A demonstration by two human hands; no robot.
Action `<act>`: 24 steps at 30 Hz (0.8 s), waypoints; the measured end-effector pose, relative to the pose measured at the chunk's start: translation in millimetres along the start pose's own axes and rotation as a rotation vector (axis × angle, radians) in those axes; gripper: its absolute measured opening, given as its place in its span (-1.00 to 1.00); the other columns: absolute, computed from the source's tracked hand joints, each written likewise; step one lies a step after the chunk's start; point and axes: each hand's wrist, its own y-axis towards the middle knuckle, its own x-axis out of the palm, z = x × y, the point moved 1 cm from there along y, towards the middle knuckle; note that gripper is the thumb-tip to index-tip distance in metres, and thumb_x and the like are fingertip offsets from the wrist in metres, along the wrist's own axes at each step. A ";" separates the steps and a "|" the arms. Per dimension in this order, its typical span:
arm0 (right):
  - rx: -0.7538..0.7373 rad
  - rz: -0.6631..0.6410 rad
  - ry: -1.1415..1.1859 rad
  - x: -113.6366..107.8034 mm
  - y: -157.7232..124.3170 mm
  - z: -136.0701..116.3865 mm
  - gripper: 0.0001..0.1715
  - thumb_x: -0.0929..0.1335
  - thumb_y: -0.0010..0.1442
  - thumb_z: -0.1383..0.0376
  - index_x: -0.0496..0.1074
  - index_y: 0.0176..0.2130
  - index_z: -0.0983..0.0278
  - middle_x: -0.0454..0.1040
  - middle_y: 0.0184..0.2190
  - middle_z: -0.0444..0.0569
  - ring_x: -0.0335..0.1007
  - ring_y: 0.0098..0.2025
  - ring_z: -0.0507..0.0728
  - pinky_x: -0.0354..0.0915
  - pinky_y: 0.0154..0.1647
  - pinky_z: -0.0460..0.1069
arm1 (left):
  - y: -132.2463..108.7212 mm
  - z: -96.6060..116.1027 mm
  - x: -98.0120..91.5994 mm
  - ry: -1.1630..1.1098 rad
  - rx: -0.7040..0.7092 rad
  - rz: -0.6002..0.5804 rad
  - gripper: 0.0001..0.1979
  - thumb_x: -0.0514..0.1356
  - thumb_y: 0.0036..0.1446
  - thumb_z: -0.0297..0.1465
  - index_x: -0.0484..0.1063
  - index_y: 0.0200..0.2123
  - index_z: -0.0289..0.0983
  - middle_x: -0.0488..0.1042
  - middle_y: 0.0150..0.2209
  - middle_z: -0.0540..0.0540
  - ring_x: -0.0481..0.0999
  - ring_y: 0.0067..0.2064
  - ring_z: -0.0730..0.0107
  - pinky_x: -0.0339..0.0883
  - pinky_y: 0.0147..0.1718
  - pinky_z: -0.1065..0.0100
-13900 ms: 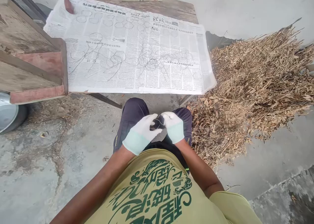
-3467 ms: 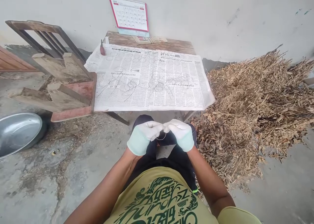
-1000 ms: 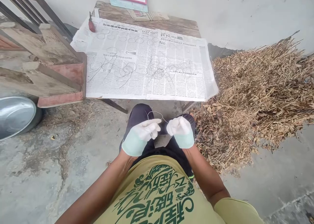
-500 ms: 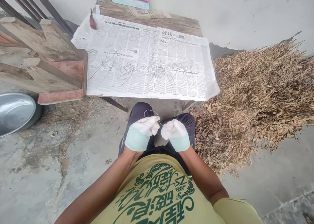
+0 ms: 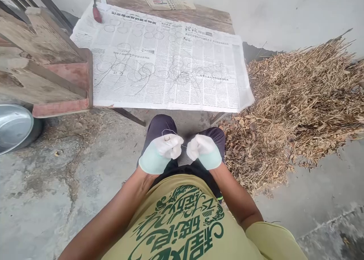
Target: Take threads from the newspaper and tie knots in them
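Both my hands wear white gloves with pale green cuffs and meet above my knees. My left hand (image 5: 166,148) pinches a thin wire (image 5: 167,130) whose curved part stands up behind its fingers. A short stretch of the wire crosses the small gap to my right hand (image 5: 203,148), which is closed on its other part. On the newspaper (image 5: 113,96) in front of me lie several loose tangles of thin wire (image 5: 142,73) and several small wire rings (image 5: 136,32).
The newspaper covers a wooden table (image 5: 210,19). A red-handled tool (image 5: 97,14) lies at its far left corner. A wooden chair (image 5: 62,68) stands at the left, beside a metal basin (image 5: 17,127). Dry stalks (image 5: 307,100) are heaped on the right.
My hands have moved slightly apart, and the wire's curved part has shifted left and lower behind my left fingers. The view has shifted a little.
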 end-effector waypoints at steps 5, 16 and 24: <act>0.090 -0.060 -0.005 -1.4 -0.2 -7.4 -0.40 0.34 0.33 0.06 0.37 -0.65 0.27 0.23 -0.77 -0.14 0.21 -0.70 0.05 0.13 -0.63 -0.04 | -6.1 -6.6 -2.5 0.102 -0.040 -0.102 -0.42 0.44 -0.12 0.08 0.37 -0.71 -0.28 0.34 -0.76 -0.04 0.27 -0.68 0.49 0.11 -0.61 0.37; 0.000 0.536 -0.614 28.7 -5.4 -10.6 -0.76 0.37 0.22 0.24 0.58 -0.16 0.29 0.59 -0.43 -0.10 0.51 -0.40 0.03 0.46 -0.26 -0.07 | -17.7 0.9 4.3 0.261 0.159 0.417 -0.75 0.38 0.06 -0.21 0.59 -0.37 -0.30 0.61 -0.47 -0.06 0.47 -0.49 0.45 0.36 -0.42 0.39; -0.014 0.581 -0.738 11.9 5.9 1.3 -0.67 0.31 0.23 0.31 0.60 -0.08 0.26 0.57 -0.47 -0.14 0.50 -0.46 0.03 0.45 -0.35 -0.09 | -17.4 -1.3 5.6 0.439 0.064 0.380 -0.79 0.34 0.07 -0.23 0.58 -0.38 -0.27 0.61 -0.49 -0.06 0.52 -0.48 0.39 0.43 -0.41 0.37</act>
